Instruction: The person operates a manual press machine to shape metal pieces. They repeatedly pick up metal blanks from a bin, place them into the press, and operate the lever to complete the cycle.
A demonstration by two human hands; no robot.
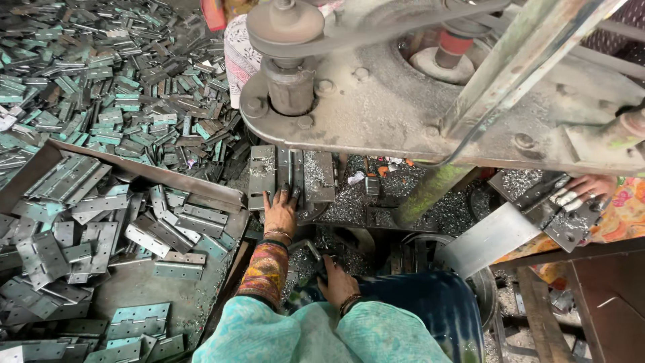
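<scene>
Fingertips of our left hand [281,210] press flat, open, on the grey steel hinge plate [290,176] under the press; we keep them clear. Right hand [338,282] rests low, grip unclear.

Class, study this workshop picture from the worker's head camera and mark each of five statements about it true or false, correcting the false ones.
1. The left hand reaches forward to the metal pieces under the press. True.
2. The right hand is raised above the press. False: it rests low, near the person's lap.
3. Grey metal hinges are piled in a tray on the left. True.
4. Another person's hand rests on metal at the right. True.
5. The person's left sleeve is plain white. False: it is patterned in orange and dark colours.
</scene>
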